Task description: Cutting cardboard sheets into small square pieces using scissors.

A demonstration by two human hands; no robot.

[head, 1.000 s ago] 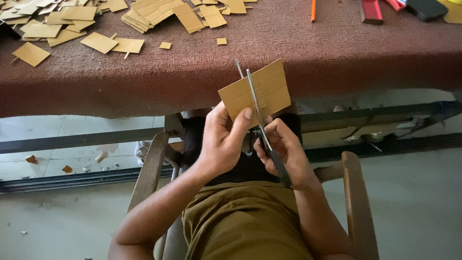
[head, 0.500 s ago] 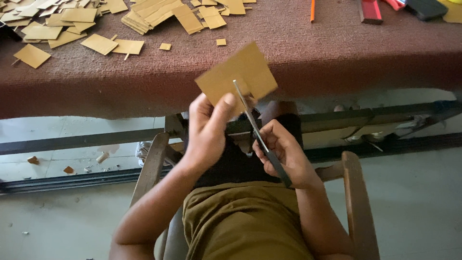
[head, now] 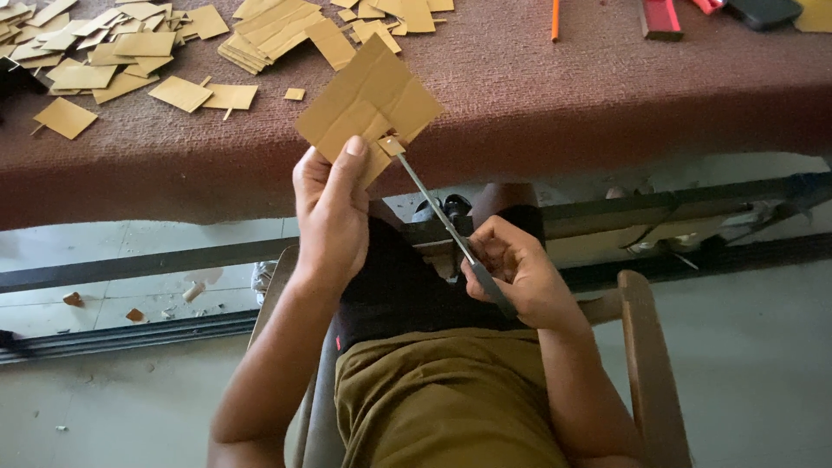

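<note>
the left hand (head: 331, 217) is closed in a pinch on a flat, tan, roughly square piece of corrugated cardboard (head: 368, 100), thumb pressed on the near face and the other fingers hidden behind it; the sheet is raised just above that hand and tilted like a diamond, which seems meant to turn its lower edge toward the blades; the right hand (head: 518, 277), lower and to the right, is curled shut around the dark handles of a pair of long grey metal scissors (head: 433, 208); the blades run up and left from it, and their tips meet the cardboard's lower edge just beside the left thumb; the blades look nearly closed there, though how deep they sit in the sheet i cannot tell; both hands hover over the lap, near the front edge of a table covered in dark maroon textured cloth (head: 537, 95), so the cutting likely happens clear of the surface; beyond the left hand, farther up and to the left on the cloth, lies a scatter of small tan cardboard offcuts and stacked strips (head: 130, 52); beyond the right hand, at the far edge, lie a thin orange pencil (head: 555, 19) and a red flat object (head: 663, 17), partly cut off by the frame; the person sits in a wooden armchair (head: 646, 364), its arm just outside the right forearm
</note>
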